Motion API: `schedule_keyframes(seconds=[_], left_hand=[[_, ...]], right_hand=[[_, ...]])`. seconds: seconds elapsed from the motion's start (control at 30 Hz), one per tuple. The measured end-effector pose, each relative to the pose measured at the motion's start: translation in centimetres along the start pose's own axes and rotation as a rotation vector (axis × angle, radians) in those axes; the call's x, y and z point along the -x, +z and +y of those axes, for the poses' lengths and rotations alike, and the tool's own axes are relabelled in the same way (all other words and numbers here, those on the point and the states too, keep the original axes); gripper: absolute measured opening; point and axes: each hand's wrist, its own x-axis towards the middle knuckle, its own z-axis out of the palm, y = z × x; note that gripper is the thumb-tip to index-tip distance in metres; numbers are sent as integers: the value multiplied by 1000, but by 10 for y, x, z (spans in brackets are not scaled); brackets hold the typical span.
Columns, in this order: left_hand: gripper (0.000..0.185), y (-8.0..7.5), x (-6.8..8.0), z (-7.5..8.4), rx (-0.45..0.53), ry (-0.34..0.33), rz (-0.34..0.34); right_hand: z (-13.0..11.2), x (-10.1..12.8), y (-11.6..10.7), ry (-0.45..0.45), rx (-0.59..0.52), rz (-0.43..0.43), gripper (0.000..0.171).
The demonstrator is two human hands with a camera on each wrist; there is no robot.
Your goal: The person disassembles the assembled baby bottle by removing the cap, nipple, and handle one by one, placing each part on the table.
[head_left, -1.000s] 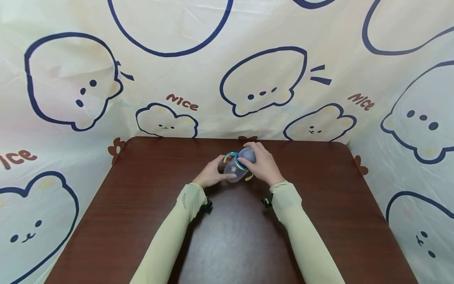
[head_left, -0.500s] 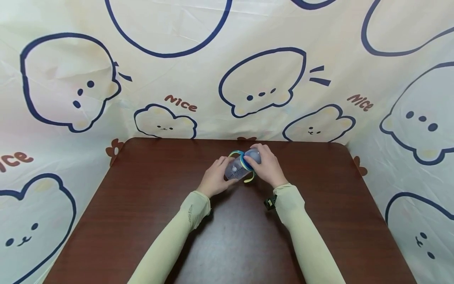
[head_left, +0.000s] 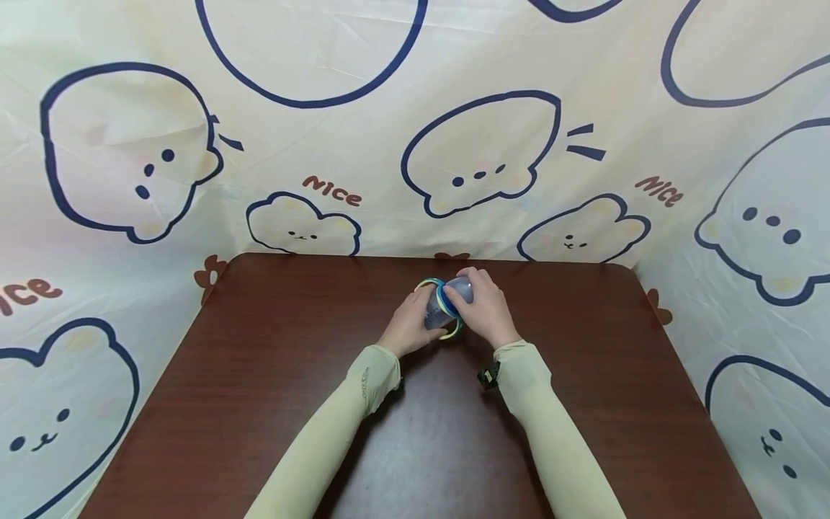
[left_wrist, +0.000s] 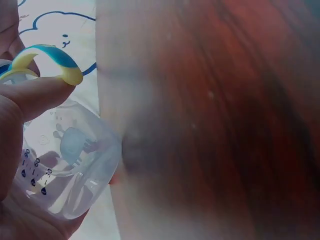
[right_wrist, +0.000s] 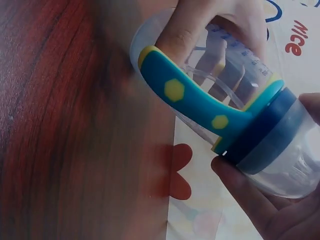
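Note:
A clear baby bottle [head_left: 438,310] with teal and yellow handles [right_wrist: 196,101] and a dark blue collar [right_wrist: 267,131] is held tilted above the far middle of the table. My left hand [head_left: 410,326] grips its clear body [left_wrist: 65,162], thumb pressed along the side. My right hand [head_left: 483,310] grips the cap end, fingers wrapped round the translucent cap [right_wrist: 295,167] at the collar. The bottle looks empty and shows printed measuring marks.
The dark red-brown wooden table [head_left: 272,375] carries nothing else. A cream cloth [head_left: 324,144] printed with blue bear outlines hangs behind and along both sides of the table. Both forearms wear pale green sleeves.
Both hands have closed in on the bottle: the left hand slid right along the body toward the handles, and the bottle now stands a little steeper.

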Motion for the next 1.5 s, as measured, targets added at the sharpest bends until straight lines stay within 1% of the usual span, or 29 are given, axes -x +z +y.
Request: schedule_keyframes(seconds=[0.17, 0.3, 0.43, 0.53, 0.77, 0.93, 1.07, 1.17, 1.33, 1.5], left_hand=[[93, 5, -5, -1, 37, -25, 53], [92, 8, -8, 0, 53, -62, 72], [92, 9, -9, 0, 65, -85, 69], [92, 10, -9, -1, 68, -97, 69], [91, 11, -9, 1, 81, -84, 76], [91, 11, -10, 0, 80, -82, 70], [92, 11, -10, -1, 77, -79, 66], [92, 9, -10, -3, 89, -88, 70], [93, 7, -9, -5, 110, -107, 74], [93, 8, -9, -4, 91, -108, 54]], right_hand=[[-1, 0, 2, 9, 3, 21, 46], [0, -1, 3, 23, -7, 21, 48], [3, -1, 5, 35, -10, 33, 47], [4, -2, 5, 27, -6, 39, 46], [3, -2, 3, 6, -5, 58, 46], [4, -4, 4, 10, 10, 70, 49], [6, -9, 4, 23, 14, 93, 48], [3, -14, 3, 37, 11, 77, 46], [-1, -25, 0, 32, 29, 39, 45], [3, -28, 1, 31, 24, 43, 43]])
